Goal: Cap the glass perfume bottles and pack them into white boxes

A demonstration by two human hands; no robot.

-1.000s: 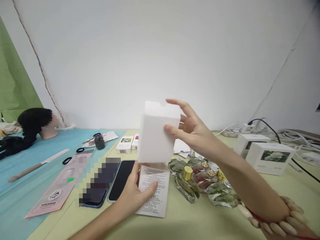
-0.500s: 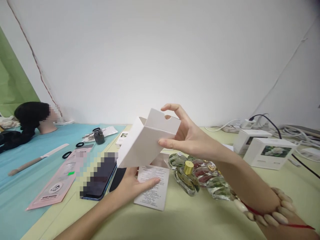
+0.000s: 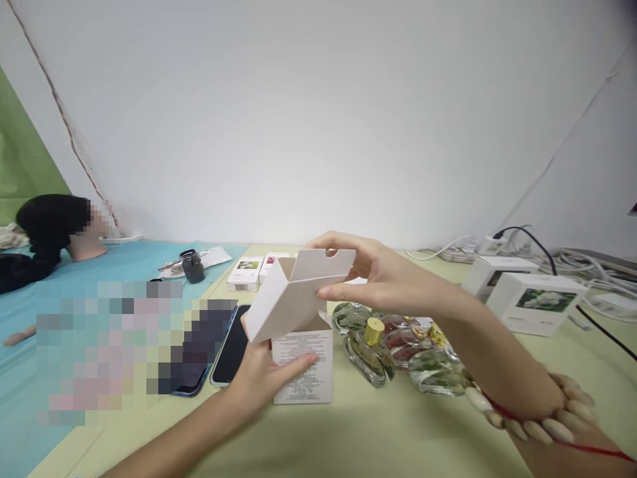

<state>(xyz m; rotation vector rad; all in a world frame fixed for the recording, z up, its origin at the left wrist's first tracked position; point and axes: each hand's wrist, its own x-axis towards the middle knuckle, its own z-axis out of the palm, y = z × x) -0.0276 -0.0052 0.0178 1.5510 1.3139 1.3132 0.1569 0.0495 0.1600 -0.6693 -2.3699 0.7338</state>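
Observation:
My right hand (image 3: 381, 272) grips a plain white box (image 3: 293, 302), thumb on its front and fingers behind. The box is tilted, and its end flap with a half-round notch (image 3: 321, 265) stands raised. Just below, a white carton with printed text (image 3: 303, 382) is held in my left hand (image 3: 261, 375), thumb across the printed face. The plain box hangs over the carton's open top; whether they touch I cannot tell. Right of the carton lie several glass perfume bottles (image 3: 373, 362), one with a gold cap (image 3: 374, 330). A beaded bracelet circles my right wrist.
White boxes with a flower picture (image 3: 540, 302) stand at the right by cables and a power strip (image 3: 460, 253). Two small boxes (image 3: 246, 273) sit behind. Leftward are phones (image 3: 231, 355), a dark jar (image 3: 192, 267) and a wigged mannequin head (image 3: 54, 229).
The plain box has come down lower with my right hand. The printed carton has turned more upright, showing its open top. The whole view has shifted slightly.

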